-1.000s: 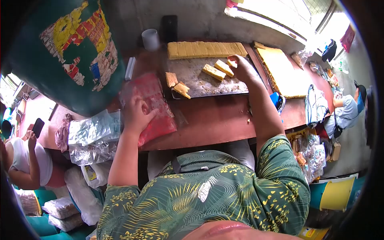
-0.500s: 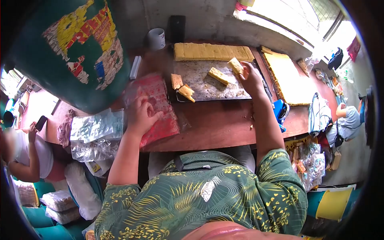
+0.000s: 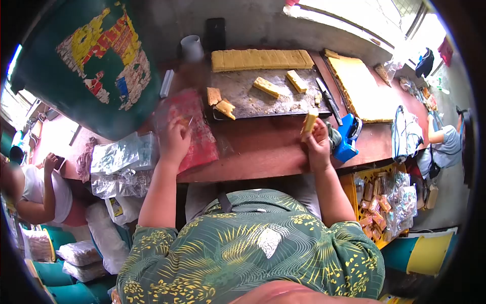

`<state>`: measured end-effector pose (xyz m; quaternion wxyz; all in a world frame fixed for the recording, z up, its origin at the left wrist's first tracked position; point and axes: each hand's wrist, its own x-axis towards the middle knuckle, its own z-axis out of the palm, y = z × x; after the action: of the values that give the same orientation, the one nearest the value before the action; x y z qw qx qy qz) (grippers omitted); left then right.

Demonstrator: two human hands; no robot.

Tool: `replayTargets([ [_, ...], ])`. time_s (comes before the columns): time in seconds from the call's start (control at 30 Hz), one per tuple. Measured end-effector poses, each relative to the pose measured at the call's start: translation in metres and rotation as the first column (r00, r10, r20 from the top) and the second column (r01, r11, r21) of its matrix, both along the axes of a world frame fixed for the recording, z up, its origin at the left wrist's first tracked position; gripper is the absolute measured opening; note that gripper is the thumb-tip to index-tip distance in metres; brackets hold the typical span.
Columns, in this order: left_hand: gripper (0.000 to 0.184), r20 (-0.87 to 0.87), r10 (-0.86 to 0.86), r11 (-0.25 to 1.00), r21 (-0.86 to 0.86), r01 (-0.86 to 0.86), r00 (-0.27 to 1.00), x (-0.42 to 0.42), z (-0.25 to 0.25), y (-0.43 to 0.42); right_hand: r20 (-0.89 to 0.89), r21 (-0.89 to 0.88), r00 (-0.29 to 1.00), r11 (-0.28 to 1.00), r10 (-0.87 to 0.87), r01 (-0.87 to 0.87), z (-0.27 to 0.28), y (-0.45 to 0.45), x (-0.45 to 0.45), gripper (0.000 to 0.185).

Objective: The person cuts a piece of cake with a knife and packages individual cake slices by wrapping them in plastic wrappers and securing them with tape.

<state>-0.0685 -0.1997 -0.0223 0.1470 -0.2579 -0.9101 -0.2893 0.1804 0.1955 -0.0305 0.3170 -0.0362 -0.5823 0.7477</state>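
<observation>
In my right hand a cut bar of yellow sponge cake is held upright between thumb and fingers, above the table's front part. My left hand is over a stack of red-printed plastic wrappers, its fingers pinched at a glinting edge of clear plastic. Beyond the hands lies a dark baking tray bearing a row of cut cake. Two loose bars, the nearer being one cake bar, and broken pieces also rest on it.
A knife lies along the tray's right side. Near my right hand stands a blue tape dispenser. Farther right is a sheet of cake. A green drum and clear plastic bags are at left. Two other people sit at the sides.
My right hand has come from above the tray toward me with a cake bar, leaving two loose bars there. The left hand has closed its fingers over the wrappers.
</observation>
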Motion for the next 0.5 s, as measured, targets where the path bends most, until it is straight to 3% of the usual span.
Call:
replayTargets([
  [0.07, 0.021, 0.073, 0.026, 0.999, -0.040, -0.023, 0.997, 0.004, 0.010, 0.002, -0.051, -0.120, 0.998, 0.992, -0.048, 0.042, 0.013, 0.004, 0.009, 0.052],
  [0.2, 0.021, 0.230, -0.097, 0.995, 0.022, 0.095, 0.968, -0.018, 0.008, -0.019, -0.065, -0.145, 0.997, 0.989, -0.035, 0.025, -0.009, -0.003, 0.015, 0.051],
  [0.27, 0.019, 0.536, -0.103, 0.937, 0.334, -0.099, 0.838, -0.026, 0.018, -0.023, -0.049, -0.162, 0.998, 0.986, -0.045, 0.037, -0.007, -0.004, 0.015, 0.052],
  [0.3, 0.019, 0.659, -0.143, 0.865, 0.446, -0.230, 0.739, -0.032, 0.024, -0.023, -0.046, -0.172, 0.998, 0.984, -0.051, 0.042, -0.006, -0.003, 0.013, 0.052],
  [0.4, 0.019, 0.399, -0.441, 0.347, 0.902, -0.257, 0.804, 0.014, 0.080, 0.026, -0.025, -0.155, 1.000, 0.988, 0.018, -0.022, -0.004, 0.001, 0.013, 0.052],
  [0.43, 0.019, 0.235, -0.278, 0.656, 0.755, 0.005, 0.931, 0.026, 0.073, 0.043, -0.023, -0.157, 0.999, 0.987, 0.022, -0.026, -0.004, 0.003, 0.012, 0.052],
  [0.5, 0.020, -0.013, -0.373, 0.807, 0.488, 0.332, 0.928, 0.070, 0.074, 0.088, -0.056, -0.150, 0.998, 0.989, -0.009, 0.001, -0.008, 0.004, 0.009, 0.052],
])
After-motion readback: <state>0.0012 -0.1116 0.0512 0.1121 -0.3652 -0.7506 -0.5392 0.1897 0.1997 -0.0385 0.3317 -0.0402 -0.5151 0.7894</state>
